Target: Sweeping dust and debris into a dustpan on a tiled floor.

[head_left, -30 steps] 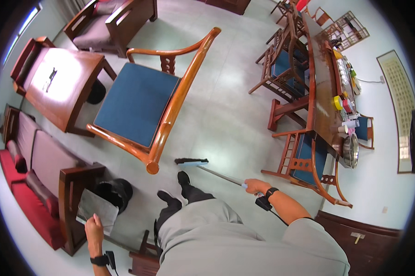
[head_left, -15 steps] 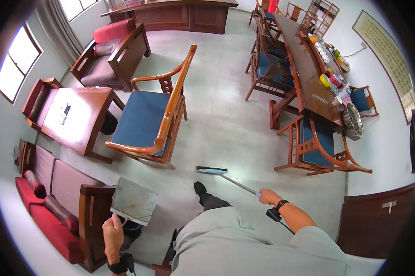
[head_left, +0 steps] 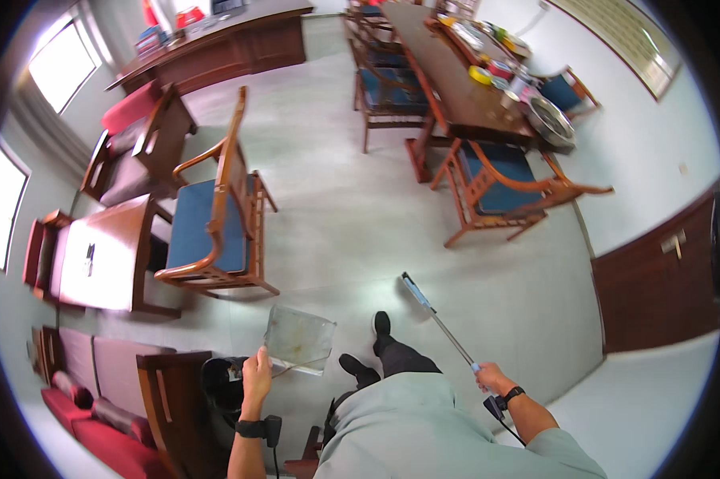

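My left hand [head_left: 257, 375] is closed on the thin handle of a flat, greyish, stained dustpan [head_left: 300, 339]. The pan is in front of my feet, just right of a black bin [head_left: 218, 383] that stands by the sofa's end. In my right hand [head_left: 494, 378] is the grip of a broom [head_left: 454, 339] with a grey stick and a light-blue head with dark bristles. The broom reaches forward and left, its head at or just above the floor; I cannot tell whether it touches.
An armchair with a blue seat [head_left: 204, 223] stands ahead on the left, beside a low wooden table [head_left: 108, 251]. The red and mauve sofa [head_left: 128, 359] is at the lower left. Ahead right are another blue-seated chair [head_left: 495, 180] and a long table [head_left: 448, 88]. A brown door [head_left: 655, 279] is at right.
The view has turned to the right. The dustpan has moved right, off its place beside the bin and sofa end. The broom head has swung right and its angle has changed.
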`<state>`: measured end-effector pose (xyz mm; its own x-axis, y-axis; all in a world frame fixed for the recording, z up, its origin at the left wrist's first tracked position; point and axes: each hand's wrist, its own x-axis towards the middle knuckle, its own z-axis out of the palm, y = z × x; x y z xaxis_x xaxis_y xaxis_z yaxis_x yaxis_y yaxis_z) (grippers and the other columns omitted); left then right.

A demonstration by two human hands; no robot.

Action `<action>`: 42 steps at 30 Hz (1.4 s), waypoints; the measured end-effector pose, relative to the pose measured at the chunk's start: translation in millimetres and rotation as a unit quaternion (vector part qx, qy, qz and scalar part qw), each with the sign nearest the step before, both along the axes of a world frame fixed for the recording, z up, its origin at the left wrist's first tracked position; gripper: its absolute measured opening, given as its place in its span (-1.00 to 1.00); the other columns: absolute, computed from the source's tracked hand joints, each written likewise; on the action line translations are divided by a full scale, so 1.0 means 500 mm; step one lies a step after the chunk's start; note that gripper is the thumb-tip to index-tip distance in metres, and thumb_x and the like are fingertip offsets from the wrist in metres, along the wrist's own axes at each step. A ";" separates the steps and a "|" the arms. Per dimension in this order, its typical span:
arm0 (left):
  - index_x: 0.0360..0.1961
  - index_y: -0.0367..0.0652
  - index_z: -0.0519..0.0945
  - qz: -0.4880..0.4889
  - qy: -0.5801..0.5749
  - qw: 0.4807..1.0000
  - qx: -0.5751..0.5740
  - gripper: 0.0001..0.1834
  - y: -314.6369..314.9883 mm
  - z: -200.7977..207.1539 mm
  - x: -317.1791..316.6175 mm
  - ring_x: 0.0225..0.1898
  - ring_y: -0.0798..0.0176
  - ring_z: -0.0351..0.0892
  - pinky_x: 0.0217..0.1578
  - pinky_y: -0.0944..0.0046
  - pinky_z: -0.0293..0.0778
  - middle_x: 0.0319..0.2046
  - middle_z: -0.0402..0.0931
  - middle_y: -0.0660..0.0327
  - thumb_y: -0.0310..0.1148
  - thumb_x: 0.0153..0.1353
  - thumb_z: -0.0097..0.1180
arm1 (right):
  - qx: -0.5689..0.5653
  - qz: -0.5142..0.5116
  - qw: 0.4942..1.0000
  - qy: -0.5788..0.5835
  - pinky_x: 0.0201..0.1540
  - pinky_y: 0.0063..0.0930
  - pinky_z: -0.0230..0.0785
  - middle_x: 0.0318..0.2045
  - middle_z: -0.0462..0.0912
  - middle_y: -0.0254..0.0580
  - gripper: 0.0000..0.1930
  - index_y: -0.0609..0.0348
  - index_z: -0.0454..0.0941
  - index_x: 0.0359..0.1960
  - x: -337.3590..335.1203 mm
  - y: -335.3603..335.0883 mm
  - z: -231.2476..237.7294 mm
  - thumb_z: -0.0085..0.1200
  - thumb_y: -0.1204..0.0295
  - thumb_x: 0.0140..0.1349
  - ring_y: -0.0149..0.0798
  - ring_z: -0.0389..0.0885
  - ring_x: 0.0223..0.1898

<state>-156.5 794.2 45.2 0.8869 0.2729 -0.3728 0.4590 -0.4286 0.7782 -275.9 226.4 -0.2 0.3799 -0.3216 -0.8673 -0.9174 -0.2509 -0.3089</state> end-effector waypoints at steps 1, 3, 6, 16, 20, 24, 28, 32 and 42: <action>-0.68 -0.30 0.38 -0.006 0.016 0.999 -0.033 -0.44 -0.025 -0.027 0.011 -0.70 0.33 0.28 -0.62 0.25 0.21 -0.79 0.26 0.23 -0.06 0.32 -0.22 | 0.019 -0.055 0.998 -0.002 -0.70 -0.43 0.22 -0.60 0.44 -0.20 -0.88 0.21 0.41 -0.38 -0.036 -0.019 -0.011 -0.10 0.42 0.21 -0.34 0.38 -0.68; -0.68 -0.25 0.36 -0.023 0.035 0.995 -0.093 -0.46 -0.087 -0.030 0.026 -0.73 0.38 0.22 -0.67 0.31 0.15 -0.79 0.22 0.30 -0.05 0.32 -0.21 | 0.045 -0.130 0.990 -0.017 -0.71 -0.45 0.22 -0.60 0.43 -0.20 -0.88 0.23 0.39 -0.39 -0.104 -0.037 -0.025 -0.10 0.43 0.23 -0.36 0.37 -0.68; -0.66 -0.11 0.32 -0.033 0.066 0.980 -0.187 -0.51 -0.178 -0.017 0.026 -0.78 0.52 0.08 -0.76 0.45 0.03 -0.80 0.12 0.44 -0.01 0.31 -0.20 | 0.108 -0.299 0.947 -0.045 -0.73 -0.52 0.20 -0.62 0.41 -0.21 -0.85 0.26 0.36 -0.40 -0.180 -0.060 -0.030 -0.10 0.42 0.26 -0.40 0.35 -0.69; -0.65 -0.13 0.35 -0.221 0.047 0.967 -0.116 -0.50 -0.512 0.028 0.047 -0.79 0.50 0.13 -0.78 0.43 0.08 -0.81 0.16 0.40 0.01 0.30 -0.19 | 0.137 -0.584 0.789 -0.129 -0.81 -0.58 0.13 -0.69 0.38 -0.22 -0.85 0.25 0.35 -0.48 -0.440 -0.199 -0.059 -0.14 0.45 0.22 -0.38 0.32 -0.76; -0.66 -0.13 0.35 -0.266 0.050 0.958 -0.089 -0.49 -0.644 0.051 0.038 -0.80 0.48 0.14 -0.79 0.42 0.12 -0.81 0.16 0.39 0.02 0.30 -0.19 | 0.110 -0.591 0.790 -0.123 -0.81 -0.57 0.12 -0.68 0.39 -0.21 -0.86 0.27 0.34 -0.43 -0.544 -0.248 -0.041 -0.16 0.46 0.23 -0.38 0.30 -0.76; -0.64 -0.11 0.34 -0.275 0.066 0.955 -0.093 -0.49 -0.791 0.051 0.062 -0.81 0.47 0.14 -0.79 0.40 0.13 -0.81 0.15 0.39 0.05 0.29 -0.21 | 0.138 -0.665 0.719 -0.146 -0.80 -0.58 0.11 -0.63 0.38 -0.23 -0.93 0.26 0.33 -0.33 -0.600 -0.305 0.001 -0.17 0.51 0.21 -0.44 0.31 -0.73; -0.58 -0.08 0.32 -0.314 0.101 0.936 -0.123 -0.52 -0.944 0.078 0.083 -0.80 0.45 0.09 -0.78 0.41 0.11 -0.78 0.13 0.40 0.10 0.26 -0.18 | 0.143 -0.718 0.651 -0.201 -0.79 -0.59 0.11 -0.65 0.34 -0.27 -0.95 0.22 0.35 -0.39 -0.648 -0.311 0.049 -0.15 0.52 0.20 -0.44 0.28 -0.74; -0.56 -0.09 0.33 -0.357 0.099 0.919 -0.133 -0.52 -1.081 0.086 0.091 -0.79 0.44 0.11 -0.76 0.40 0.14 -0.76 0.15 0.38 0.09 0.26 -0.16 | 0.057 -0.632 0.758 -0.150 -0.78 -0.60 0.08 -0.64 0.33 -0.29 -0.96 0.19 0.35 -0.42 -0.680 -0.313 0.050 -0.14 0.52 0.18 -0.45 0.27 -0.73; -0.53 -0.11 0.37 -0.433 0.183 0.866 -0.169 -0.56 -1.472 0.044 0.145 -0.74 0.40 0.22 -0.70 0.39 0.24 -0.73 0.24 0.33 0.03 0.29 -0.15 | 0.102 -0.786 0.583 -0.177 -0.76 -0.63 0.09 -0.58 0.37 -0.26 -0.96 0.23 0.36 -0.36 -0.661 -0.486 0.099 -0.10 0.55 0.16 -0.45 0.31 -0.69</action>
